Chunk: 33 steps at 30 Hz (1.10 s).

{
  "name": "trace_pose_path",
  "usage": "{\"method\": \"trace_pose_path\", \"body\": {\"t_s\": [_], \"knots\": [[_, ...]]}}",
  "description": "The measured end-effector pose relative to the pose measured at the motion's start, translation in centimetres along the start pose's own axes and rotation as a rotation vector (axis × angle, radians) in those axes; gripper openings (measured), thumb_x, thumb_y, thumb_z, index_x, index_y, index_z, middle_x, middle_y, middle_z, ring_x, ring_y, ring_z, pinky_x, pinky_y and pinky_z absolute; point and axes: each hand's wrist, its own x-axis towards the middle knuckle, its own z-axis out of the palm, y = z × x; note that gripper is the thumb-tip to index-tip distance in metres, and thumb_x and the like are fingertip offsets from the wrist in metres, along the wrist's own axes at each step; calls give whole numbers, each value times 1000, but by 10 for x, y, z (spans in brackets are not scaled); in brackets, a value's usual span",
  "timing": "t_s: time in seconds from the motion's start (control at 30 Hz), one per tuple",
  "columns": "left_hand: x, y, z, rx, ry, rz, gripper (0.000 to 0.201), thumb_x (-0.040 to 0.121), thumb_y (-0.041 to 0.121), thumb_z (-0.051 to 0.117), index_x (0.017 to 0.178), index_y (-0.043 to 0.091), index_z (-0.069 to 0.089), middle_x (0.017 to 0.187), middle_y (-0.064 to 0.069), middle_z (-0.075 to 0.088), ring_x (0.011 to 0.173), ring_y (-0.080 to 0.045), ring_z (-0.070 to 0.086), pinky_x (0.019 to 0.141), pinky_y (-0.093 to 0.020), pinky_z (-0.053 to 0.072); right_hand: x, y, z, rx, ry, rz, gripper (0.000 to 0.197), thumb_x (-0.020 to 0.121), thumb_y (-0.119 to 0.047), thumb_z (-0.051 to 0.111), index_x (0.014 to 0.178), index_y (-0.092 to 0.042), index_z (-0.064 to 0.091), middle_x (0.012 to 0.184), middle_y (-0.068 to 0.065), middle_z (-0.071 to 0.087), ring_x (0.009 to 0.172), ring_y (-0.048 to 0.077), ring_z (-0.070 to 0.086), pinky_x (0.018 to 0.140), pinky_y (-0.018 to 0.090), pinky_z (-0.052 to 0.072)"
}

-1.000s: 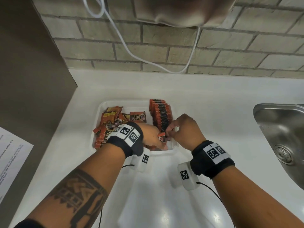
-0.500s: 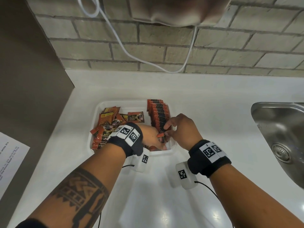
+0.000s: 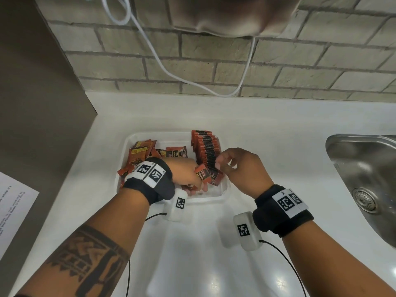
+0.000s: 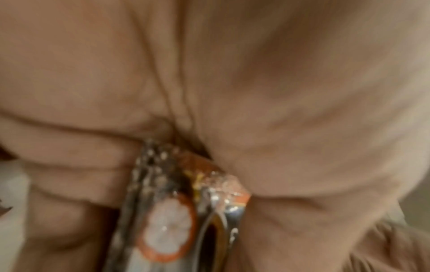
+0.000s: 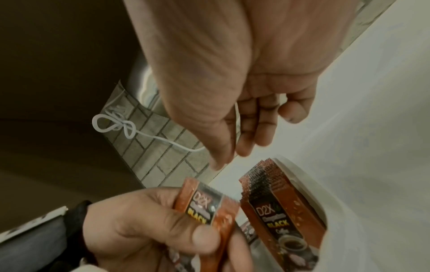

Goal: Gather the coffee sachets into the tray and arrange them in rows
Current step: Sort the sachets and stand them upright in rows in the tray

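While the head view takes in the whole white counter (image 3: 267,129), only the wrist views show the grips up close. Far to the left of the left hand lies a sheet of printed paper (image 3: 15,209), flat and thin. Just beyond that hand's wrist, a loose heap of sachets (image 3: 141,153) lies jumbled in the left part of the tray (image 3: 225,189), a shallow white plastic dish with rounded corners. The left hand (image 3: 186,174) sits low inside the tray, fingers and thumb curled round a small bundle of sachets (image 5: 209,211); the left wrist view, blurred, shows their crimped foil edges pressed into the palm, which the head view hides. The right wrist view alone lets the glossy orange and black wrappers be read: "D2X" and "BLACK". Between the two hands, a neat row of sachets (image 3: 206,151) stands on edge along the tray's right side, packed face to face, the serrated tops lined up. The right hand (image 3: 242,168) hovers just beside the near end of that row, fingers loosely bent and apart, gripping nothing; its fingertips (image 5: 218,162) hang just above the row and the bundle. Well to the right of that hand sits a steel sink (image 3: 364,179), dull and curved. Behind both hands, a white cable (image 3: 171,73) droops across the rough brick wall (image 3: 300,67).
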Motion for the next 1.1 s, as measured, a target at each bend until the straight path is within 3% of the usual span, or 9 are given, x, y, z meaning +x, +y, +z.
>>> {"method": "trace_pose_path", "body": {"t_s": [0.23,0.4,0.6,0.7,0.77,0.83,0.97,1.03,1.1], "knots": [[-5,-9,0,-341,70,217,30,90,19,75,117,7,69,115,-8,74,109,-26,70,96,-41,57,-2,-15,-2,254,-46,-7,11,84,-15,79,92,-19,71,83,-4,73,74,11,67,67,13,51],[-7,-12,3,-390,130,275,30,88,10,77,116,7,68,111,-6,75,108,-26,71,95,-39,57,2,-17,-4,292,-39,14,7,85,-12,77,90,-17,74,83,-5,74,71,1,66,67,11,50],[-12,-13,-1,-194,235,168,28,86,33,78,106,15,69,92,-5,76,85,-22,75,82,-34,62,3,-15,-6,220,31,21,4,87,-14,75,88,-18,74,80,-10,71,69,-10,61,64,5,44],[-21,-19,-9,160,238,20,34,89,49,70,96,16,71,82,-4,75,74,-20,73,77,-36,61,0,-13,-7,139,-1,10,5,88,-14,73,86,-18,74,80,-13,71,70,-13,60,64,3,43],[-25,-18,-12,379,198,-72,41,93,54,61,82,15,67,74,-2,69,72,-23,67,74,-38,55,-2,-11,-5,46,-33,14,12,89,-13,70,82,-20,75,79,-14,71,69,-12,59,64,2,42],[-27,-12,-10,465,187,-110,43,100,46,54,77,10,64,66,-2,55,64,-21,53,65,-33,43,-4,-10,-1,-59,-59,-4,19,89,-9,64,83,-21,77,81,-13,70,66,-9,56,63,1,38],[-24,-6,-5,511,157,-124,37,103,24,44,109,-1,71,84,-14,63,73,-22,51,63,-29,39,-5,-9,5,-155,-89,-14,11,87,-13,69,88,-19,78,89,-7,60,73,3,53,62,6,37],[-24,-3,-4,512,149,-118,35,103,19,43,117,3,71,104,-16,71,83,-24,60,67,-28,46,-4,-7,8,-183,-93,0,9,87,-17,70,89,-22,77,97,-1,60,83,13,57,69,17,42],[-24,-1,-4,507,163,-100,33,101,20,47,118,12,73,111,-7,72,95,-24,65,78,-28,51,-3,-4,11,-200,-100,7,9,87,-18,70,91,-21,78,100,3,60,89,19,58,77,28,48]]}}
